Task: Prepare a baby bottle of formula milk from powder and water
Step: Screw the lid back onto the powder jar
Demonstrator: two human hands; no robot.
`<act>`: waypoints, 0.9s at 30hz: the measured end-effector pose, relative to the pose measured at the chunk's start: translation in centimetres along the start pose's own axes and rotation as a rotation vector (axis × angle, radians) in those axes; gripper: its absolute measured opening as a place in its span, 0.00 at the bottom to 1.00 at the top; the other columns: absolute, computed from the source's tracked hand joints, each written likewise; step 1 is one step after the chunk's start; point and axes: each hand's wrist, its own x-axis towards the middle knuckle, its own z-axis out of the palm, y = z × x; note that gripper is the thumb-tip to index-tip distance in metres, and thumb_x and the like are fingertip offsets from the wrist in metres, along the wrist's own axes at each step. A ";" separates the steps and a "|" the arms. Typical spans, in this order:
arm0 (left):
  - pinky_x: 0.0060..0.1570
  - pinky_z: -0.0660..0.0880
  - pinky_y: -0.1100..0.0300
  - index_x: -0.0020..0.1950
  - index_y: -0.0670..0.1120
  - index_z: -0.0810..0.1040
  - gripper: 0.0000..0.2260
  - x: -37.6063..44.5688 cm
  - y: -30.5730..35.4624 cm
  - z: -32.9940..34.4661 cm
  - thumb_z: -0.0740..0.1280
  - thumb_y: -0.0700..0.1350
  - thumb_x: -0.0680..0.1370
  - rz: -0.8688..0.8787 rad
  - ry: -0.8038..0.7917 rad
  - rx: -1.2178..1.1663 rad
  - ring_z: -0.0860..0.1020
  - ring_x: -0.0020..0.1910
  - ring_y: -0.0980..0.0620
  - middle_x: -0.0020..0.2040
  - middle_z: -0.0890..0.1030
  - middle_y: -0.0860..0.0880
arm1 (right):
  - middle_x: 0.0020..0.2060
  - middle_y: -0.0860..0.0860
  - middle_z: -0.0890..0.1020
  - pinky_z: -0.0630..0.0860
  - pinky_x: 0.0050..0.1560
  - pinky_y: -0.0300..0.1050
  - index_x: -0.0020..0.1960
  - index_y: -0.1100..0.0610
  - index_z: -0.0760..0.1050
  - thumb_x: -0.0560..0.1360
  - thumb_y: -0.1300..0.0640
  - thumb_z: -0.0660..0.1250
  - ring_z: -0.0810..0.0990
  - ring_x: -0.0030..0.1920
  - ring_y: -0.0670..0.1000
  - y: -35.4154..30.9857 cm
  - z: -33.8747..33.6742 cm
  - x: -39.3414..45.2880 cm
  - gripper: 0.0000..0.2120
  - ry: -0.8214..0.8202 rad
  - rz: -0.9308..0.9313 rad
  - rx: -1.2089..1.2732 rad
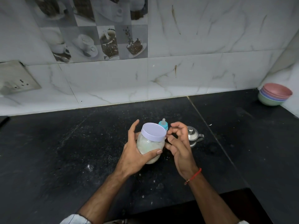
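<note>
Left hand (134,152) fingers wrap the lidded powder jar (151,145); right hand (179,143) fingers, loosely curled, hover empty beside its lid (153,131).

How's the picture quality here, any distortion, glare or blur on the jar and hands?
Head view: wide-angle bending curves the counter edge and wall tiles; light is dim and soft, with no harsh glare; the jar in the left hand and the right hand look fairly sharp; the stacked bowls at the corner look stretched.
</note>
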 end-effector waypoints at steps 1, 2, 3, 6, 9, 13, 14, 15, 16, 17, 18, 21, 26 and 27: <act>0.67 0.76 0.50 0.79 0.66 0.52 0.55 0.1 -0.1 0.0 0.81 0.63 0.60 -0.001 -0.003 0.000 0.80 0.61 0.62 0.62 0.80 0.61 | 0.56 0.56 0.74 0.69 0.53 0.61 0.64 0.45 0.72 0.70 0.54 0.68 0.79 0.53 0.50 0.1 -0.1 0.0 0.22 0.000 -0.005 0.005; 0.67 0.76 0.50 0.79 0.66 0.52 0.55 0.1 -0.1 -0.1 0.81 0.63 0.60 0.002 -0.008 0.001 0.80 0.61 0.62 0.62 0.80 0.61 | 0.60 0.56 0.75 0.70 0.55 0.62 0.66 0.44 0.71 0.70 0.55 0.68 0.80 0.57 0.52 0.2 -0.2 0.0 0.25 -0.019 -0.004 0.003; 0.68 0.76 0.50 0.79 0.66 0.52 0.55 0.2 -0.1 -0.1 0.81 0.63 0.60 0.004 -0.012 0.002 0.79 0.62 0.63 0.63 0.80 0.61 | 0.66 0.55 0.76 0.71 0.59 0.63 0.71 0.44 0.68 0.71 0.57 0.68 0.79 0.64 0.55 0.1 -0.3 0.1 0.29 -0.052 0.005 -0.003; 0.67 0.77 0.51 0.80 0.65 0.52 0.55 0.4 -0.1 -0.2 0.82 0.62 0.60 -0.002 -0.013 -0.003 0.80 0.62 0.62 0.63 0.80 0.59 | 0.71 0.53 0.77 0.72 0.68 0.60 0.77 0.46 0.62 0.74 0.63 0.65 0.76 0.71 0.56 -0.3 -0.4 0.3 0.33 -0.150 0.033 -0.004; 0.66 0.77 0.52 0.80 0.64 0.52 0.55 0.4 -0.2 -0.3 0.82 0.61 0.61 -0.006 -0.014 -0.006 0.81 0.61 0.61 0.63 0.82 0.58 | 0.56 0.54 0.76 0.72 0.56 0.58 0.67 0.46 0.68 0.70 0.59 0.69 0.80 0.57 0.50 -0.5 -0.4 0.6 0.27 -0.098 0.007 -0.006; 0.64 0.79 0.53 0.75 0.67 0.63 0.46 0.4 0.0 -0.8 0.82 0.62 0.61 0.013 -0.048 0.006 0.80 0.62 0.60 0.63 0.80 0.62 | 0.60 0.56 0.74 0.77 0.60 0.52 0.71 0.45 0.66 0.71 0.56 0.74 0.78 0.62 0.54 -1.1 -0.6 0.8 0.32 -0.155 0.014 -0.106; 0.63 0.80 0.52 0.72 0.68 0.67 0.43 0.4 0.1 -1.0 0.82 0.62 0.61 0.017 -0.082 0.011 0.80 0.63 0.59 0.63 0.80 0.63 | 0.64 0.55 0.74 0.77 0.63 0.53 0.74 0.45 0.65 0.72 0.55 0.74 0.77 0.64 0.56 -1.6 -0.9 1.0 0.34 -0.208 0.011 -0.190; 0.62 0.81 0.50 0.70 0.68 0.69 0.40 0.3 0.2 -1.2 0.82 0.62 0.61 0.015 -0.117 0.007 0.80 0.63 0.57 0.64 0.81 0.62 | 0.66 0.53 0.75 0.77 0.64 0.54 0.76 0.44 0.66 0.74 0.55 0.74 0.76 0.67 0.56 -2.2 -1.2 1.3 0.34 -0.280 0.004 -0.278; 0.62 0.81 0.48 0.70 0.66 0.71 0.39 0.4 0.2 -1.4 0.82 0.61 0.62 0.013 -0.155 0.004 0.81 0.63 0.55 0.64 0.81 0.60 | 0.68 0.51 0.75 0.77 0.65 0.55 0.76 0.44 0.66 0.75 0.55 0.74 0.75 0.68 0.54 -2.9 -1.5 1.7 0.33 -0.369 -0.018 -0.384; 0.62 0.81 0.47 0.71 0.63 0.71 0.39 0.4 0.3 -1.7 0.82 0.59 0.63 0.019 -0.199 0.008 0.81 0.63 0.53 0.64 0.82 0.58 | 0.69 0.48 0.74 0.77 0.66 0.57 0.77 0.45 0.66 0.76 0.54 0.74 0.75 0.69 0.53 -3.5 -1.8 2.2 0.33 -0.461 -0.071 -0.518; 0.63 0.80 0.46 0.72 0.61 0.72 0.38 0.4 0.4 -1.9 0.83 0.57 0.64 0.032 -0.252 0.019 0.82 0.63 0.52 0.64 0.82 0.57 | 0.69 0.46 0.74 0.77 0.66 0.57 0.77 0.45 0.66 0.76 0.52 0.75 0.75 0.69 0.52 -3.8 -2.1 2.7 0.32 -0.541 -0.158 -0.680; 0.63 0.80 0.47 0.74 0.56 0.72 0.37 0.6 1.0 -2.0 0.83 0.49 0.68 0.069 -0.387 0.062 0.82 0.63 0.50 0.64 0.82 0.54 | 0.58 0.48 0.76 0.81 0.51 0.52 0.72 0.49 0.74 0.75 0.41 0.71 0.80 0.54 0.49 -4.0 -2.1 3.6 0.27 -0.606 -0.507 -1.099; 0.60 0.80 0.56 0.73 0.63 0.70 0.41 1.1 1.6 -1.5 0.83 0.60 0.64 0.131 -0.195 0.194 0.79 0.63 0.60 0.64 0.79 0.63 | 0.49 0.51 0.79 0.81 0.44 0.56 0.57 0.51 0.76 0.74 0.28 0.55 0.82 0.44 0.58 -3.2 1.0 3.2 0.29 -0.191 -0.381 -1.390; 0.60 0.80 0.57 0.71 0.66 0.70 0.39 1.0 1.5 -1.4 0.83 0.60 0.64 0.124 -0.179 0.190 0.79 0.62 0.60 0.64 0.79 0.63 | 0.50 0.51 0.80 0.81 0.47 0.57 0.56 0.50 0.74 0.72 0.25 0.51 0.82 0.47 0.60 -3.0 1.8 3.1 0.32 -0.131 -0.259 -1.441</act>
